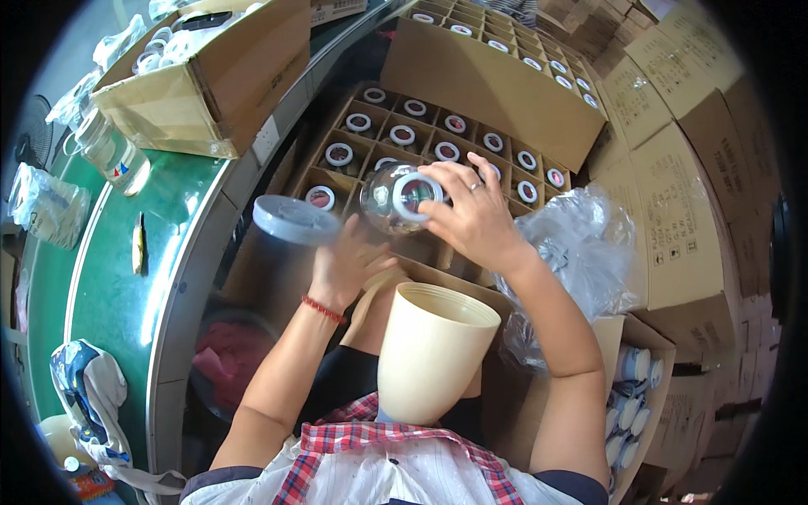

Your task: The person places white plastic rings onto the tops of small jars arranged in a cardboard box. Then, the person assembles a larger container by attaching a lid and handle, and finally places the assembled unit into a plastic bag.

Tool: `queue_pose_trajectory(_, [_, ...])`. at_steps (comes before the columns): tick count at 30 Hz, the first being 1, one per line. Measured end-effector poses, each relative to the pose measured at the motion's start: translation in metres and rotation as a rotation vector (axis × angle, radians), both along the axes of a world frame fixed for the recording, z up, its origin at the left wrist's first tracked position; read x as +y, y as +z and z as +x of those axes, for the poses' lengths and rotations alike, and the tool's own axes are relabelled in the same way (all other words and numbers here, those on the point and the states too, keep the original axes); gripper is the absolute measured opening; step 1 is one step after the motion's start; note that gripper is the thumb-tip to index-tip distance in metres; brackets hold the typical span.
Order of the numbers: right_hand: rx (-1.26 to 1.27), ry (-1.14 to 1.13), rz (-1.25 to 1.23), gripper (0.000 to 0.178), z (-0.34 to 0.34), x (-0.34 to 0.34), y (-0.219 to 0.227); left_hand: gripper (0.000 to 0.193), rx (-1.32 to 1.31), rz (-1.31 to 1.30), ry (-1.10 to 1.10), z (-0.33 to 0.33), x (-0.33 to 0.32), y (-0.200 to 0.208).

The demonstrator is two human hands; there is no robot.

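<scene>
My right hand (473, 206) is closed round a clear, rounded jar (380, 199) with a white ring at its top, above the divided carton (337, 181). My left hand (349, 263), with a red bracelet at the wrist, is just below and left of the jar. Its fingers look stretched out and apart, slightly blurred. A round grey lid (295, 220) is beside it, partly overlapping the hand; what is under the lid is blurred. Several white-ringed jars (402, 135) stand in the carton's compartments. A cream, tapered container (438, 349) is in front of my body.
Another divided carton (488, 80) with jars stands behind. A crumpled plastic bag (581, 240) and stacked cartons (673, 202) are at right. A green table (189, 189) at left bears an open box (227, 93) and a clear jug (118, 156). An open carton (665, 370) holds capped items.
</scene>
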State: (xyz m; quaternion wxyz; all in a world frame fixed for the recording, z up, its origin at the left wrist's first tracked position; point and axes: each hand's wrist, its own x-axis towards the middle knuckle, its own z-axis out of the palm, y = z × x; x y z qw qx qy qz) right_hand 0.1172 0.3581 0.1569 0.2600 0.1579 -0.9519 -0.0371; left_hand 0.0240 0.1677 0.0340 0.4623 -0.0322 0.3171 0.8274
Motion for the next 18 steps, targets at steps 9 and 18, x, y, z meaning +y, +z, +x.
queue_pose_trajectory(9, [-0.215,0.099,-0.417,0.038,0.088,-0.007,0.022,0.057,1.224,-0.096,-0.223,0.009,0.067,-0.019])
queue_pose_trajectory(18, [-0.605,-0.406,-1.796,0.07,0.06,0.084,-0.057,0.062,1.012,0.071,-0.341,0.013,0.094,-0.058])
